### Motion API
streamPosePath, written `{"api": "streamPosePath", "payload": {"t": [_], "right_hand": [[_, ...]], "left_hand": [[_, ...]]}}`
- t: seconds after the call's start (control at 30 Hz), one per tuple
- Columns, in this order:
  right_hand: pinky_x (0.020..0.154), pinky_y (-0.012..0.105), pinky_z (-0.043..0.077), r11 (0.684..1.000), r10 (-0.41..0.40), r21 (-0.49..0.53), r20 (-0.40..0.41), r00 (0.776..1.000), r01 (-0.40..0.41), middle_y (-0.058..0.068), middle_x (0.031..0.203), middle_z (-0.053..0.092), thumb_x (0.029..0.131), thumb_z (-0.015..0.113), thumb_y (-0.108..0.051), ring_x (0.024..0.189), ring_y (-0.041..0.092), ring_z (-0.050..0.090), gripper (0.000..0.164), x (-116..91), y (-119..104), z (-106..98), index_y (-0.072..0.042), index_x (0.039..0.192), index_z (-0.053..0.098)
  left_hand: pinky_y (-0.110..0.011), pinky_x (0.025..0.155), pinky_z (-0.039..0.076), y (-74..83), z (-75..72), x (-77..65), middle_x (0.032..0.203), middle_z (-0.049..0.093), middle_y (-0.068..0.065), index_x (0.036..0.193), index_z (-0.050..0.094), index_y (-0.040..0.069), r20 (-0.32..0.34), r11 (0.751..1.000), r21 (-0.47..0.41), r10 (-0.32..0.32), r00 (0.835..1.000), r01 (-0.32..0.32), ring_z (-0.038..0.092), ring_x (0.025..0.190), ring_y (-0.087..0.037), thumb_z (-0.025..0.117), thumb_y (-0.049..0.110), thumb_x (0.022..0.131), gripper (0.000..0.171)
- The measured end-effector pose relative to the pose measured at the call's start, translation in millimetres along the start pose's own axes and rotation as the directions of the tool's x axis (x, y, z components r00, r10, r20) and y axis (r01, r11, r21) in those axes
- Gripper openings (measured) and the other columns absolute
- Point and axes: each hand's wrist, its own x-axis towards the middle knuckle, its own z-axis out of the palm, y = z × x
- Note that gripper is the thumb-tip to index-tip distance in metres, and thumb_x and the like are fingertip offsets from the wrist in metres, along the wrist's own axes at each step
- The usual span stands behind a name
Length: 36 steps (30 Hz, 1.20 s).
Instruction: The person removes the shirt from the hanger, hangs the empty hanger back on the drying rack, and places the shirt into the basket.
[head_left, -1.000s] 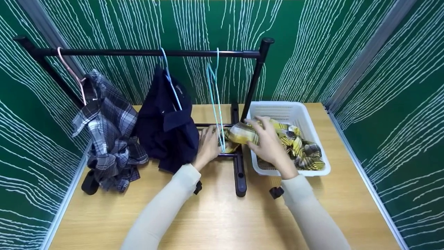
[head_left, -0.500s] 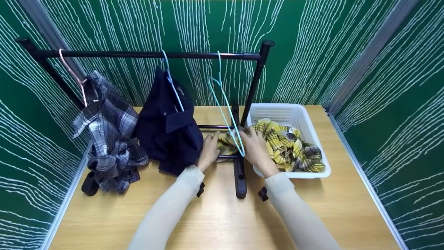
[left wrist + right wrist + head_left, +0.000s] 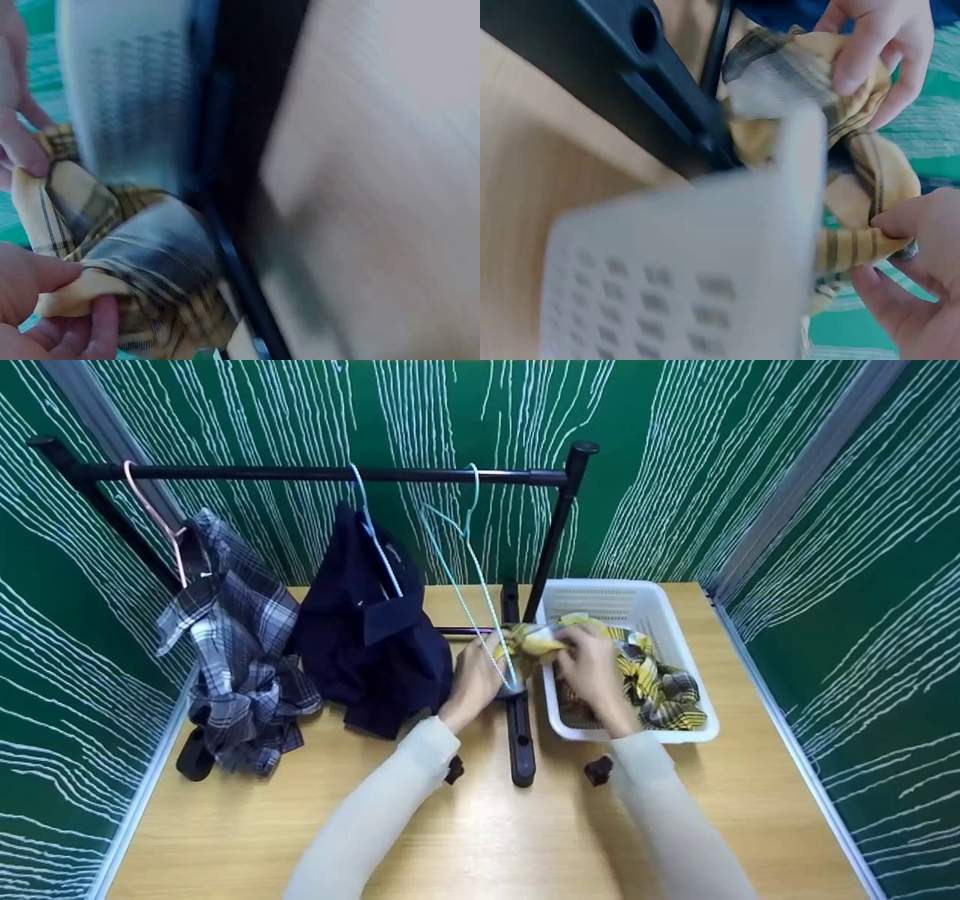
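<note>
Left grip (image 3: 474, 679) and right grip (image 3: 595, 671) are a person's bare hands, each pinching a fold of yellow plaid cloth (image 3: 541, 641) between thumb and fingers. The cloth bunches between the two hands, just beside the white basket's (image 3: 592, 594) left rim. It looks light, soft and limp, so it probably crumples easily and holds no shape; neither breakage nor slipping seems much of a risk. Its edges and doubled folds look best to hold, with the hands apart to spread it.

A light blue hanger (image 3: 487, 594) hooks over a black rack (image 3: 307, 473), its lower end crossing in front of the left grip. To the right, the basket holds a yellow plaid heap (image 3: 667, 690); whether it joins the held cloth is unclear. To the left hang a navy garment (image 3: 352, 660) and, farther off, a grey plaid shirt (image 3: 240, 637) on a pink hanger (image 3: 155, 510). Everything stands on a wooden table (image 3: 510, 840).
</note>
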Motion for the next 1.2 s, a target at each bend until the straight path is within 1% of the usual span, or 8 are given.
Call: {"api": "streamPosePath", "payload": {"t": [0.23,0.4,0.53,0.67,0.8,0.93,1.07,1.2], "right_hand": [[0.087,0.053,0.058,0.996,0.085,0.011,-0.074,0.994,-0.085,0.025,0.103,0.075,0.085,0.069,0.011,0.093,0.043,0.072,0.021,1.4,20.6,-44.8,0.005,0.104,0.077],[0.086,0.055,0.058,0.989,0.142,-0.019,-0.118,0.983,-0.145,0.028,0.105,0.073,0.086,0.067,0.012,0.094,0.045,0.070,0.021,-1.5,37.3,-68.0,0.009,0.104,0.076],[0.081,0.058,0.058,0.982,0.165,-0.067,-0.135,0.977,-0.175,0.029,0.104,0.073,0.086,0.066,0.012,0.089,0.045,0.072,0.022,-8.0,48.8,-81.8,0.009,0.106,0.076],[0.071,0.061,0.055,0.957,0.219,-0.169,-0.107,0.970,-0.235,0.027,0.105,0.074,0.087,0.066,0.006,0.086,0.047,0.071,0.026,-20.0,56.9,-88.5,0.003,0.109,0.078],[0.070,0.065,0.053,0.927,0.276,-0.256,-0.033,0.961,-0.275,0.028,0.113,0.072,0.090,0.067,0.002,0.091,0.051,0.069,0.028,-32.9,63.1,-85.8,0.000,0.116,0.077],[0.084,0.069,0.054,0.931,0.295,-0.254,0.099,0.950,-0.262,0.035,0.139,0.056,0.092,0.065,0.004,0.113,0.058,0.062,0.052,-41.9,68.6,-78.6,-0.002,0.143,0.062],[0.104,0.078,0.041,0.940,0.322,-0.218,0.306,0.896,-0.263,0.038,0.164,0.025,0.094,0.064,0.001,0.140,0.065,0.038,0.079,-45.0,69.0,-71.9,-0.014,0.166,0.034],[0.112,0.085,0.021,0.933,0.341,-0.267,0.432,0.835,-0.243,0.035,0.170,0.011,0.097,0.065,-0.012,0.147,0.069,0.021,0.079,-48.5,70.2,-63.8,-0.016,0.168,0.030]], "left_hand": [[-0.032,0.097,0.055,41.5,12.8,14.5,0.121,0.075,-0.011,0.123,0.072,0.004,-0.050,0.975,-0.209,0.070,0.996,-0.079,0.070,0.109,-0.022,0.073,-0.004,0.093,0.031],[-0.024,0.104,0.051,69.8,24.7,21.8,0.124,0.076,-0.009,0.125,0.073,0.004,-0.044,0.964,-0.249,0.084,0.995,-0.092,0.070,0.117,-0.020,0.076,0.002,0.094,0.031],[-0.025,0.104,0.051,84.4,36.2,25.3,0.128,0.073,-0.011,0.133,0.070,0.007,0.060,0.976,-0.212,0.068,0.996,-0.054,0.068,0.119,-0.023,0.077,0.005,0.095,0.039],[-0.029,0.111,0.047,86.7,48.2,25.1,0.144,0.058,-0.015,0.143,0.063,0.008,0.228,0.989,-0.149,0.035,0.973,0.000,0.060,0.130,-0.028,0.079,0.008,0.094,0.052],[-0.032,0.121,0.038,82.7,58.8,23.2,0.165,0.037,-0.016,0.150,0.058,0.008,0.350,0.999,-0.045,0.023,0.937,-0.008,0.047,0.147,-0.031,0.082,0.010,0.093,0.062],[-0.034,0.125,0.032,80.4,68.6,20.0,0.171,0.032,-0.012,0.154,0.054,0.010,0.445,0.995,0.088,-0.005,0.895,-0.038,0.040,0.153,-0.030,0.081,0.016,0.095,0.066],[-0.036,0.122,0.038,82.1,76.7,16.1,0.168,0.037,-0.012,0.154,0.054,0.010,0.494,0.968,0.221,-0.003,0.870,-0.123,0.049,0.147,-0.032,0.081,0.023,0.095,0.066],[-0.034,0.108,0.052,86.1,85.5,15.2,0.159,0.049,-0.015,0.148,0.059,0.008,0.514,0.910,0.339,0.033,0.857,-0.239,0.065,0.127,-0.031,0.082,0.026,0.094,0.062]]}}
